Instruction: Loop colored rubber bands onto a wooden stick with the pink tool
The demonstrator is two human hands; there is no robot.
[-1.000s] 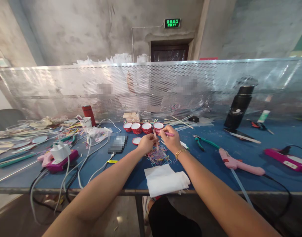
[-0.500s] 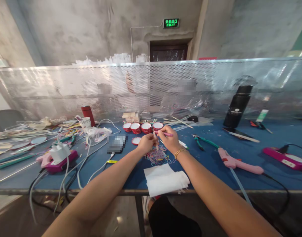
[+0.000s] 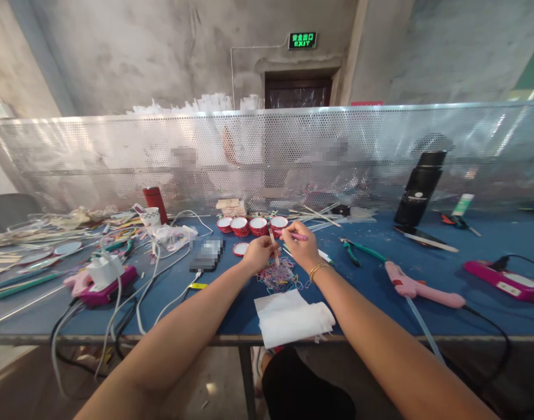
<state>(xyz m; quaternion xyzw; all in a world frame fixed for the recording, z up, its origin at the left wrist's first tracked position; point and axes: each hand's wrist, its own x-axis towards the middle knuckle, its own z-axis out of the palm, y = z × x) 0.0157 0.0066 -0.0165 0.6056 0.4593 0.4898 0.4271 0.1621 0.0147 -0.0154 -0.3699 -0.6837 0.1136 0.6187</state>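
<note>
Pinched in my left hand (image 3: 259, 254) is a flat, pale wooden craft stick (image 3: 273, 240), held nearly upright. A pink pen (image 3: 299, 237) is gripped in my right hand (image 3: 302, 247), its front end pointing left toward the stick. I cannot tell whether the pen touches the stick. Below both hands lies a tangled heap of colourful thin loops (image 3: 278, 277). Just beyond them stand several stacks of red-rimmed white round pieces (image 3: 258, 224), and a single white disc (image 3: 240, 249) lies beside my left hand.
Folded white cloth or paper (image 3: 293, 321) lies at the near edge. Right are pliers (image 3: 352, 251), a pink glue gun (image 3: 418, 286) and a black bottle (image 3: 421, 189). Left are a phone (image 3: 206, 255), white cables, a purple power strip (image 3: 109, 289) and a red flask (image 3: 155, 204).
My right hand with the pen has shifted very slightly to the right. My left hand and the craft stick stay almost in place.
</note>
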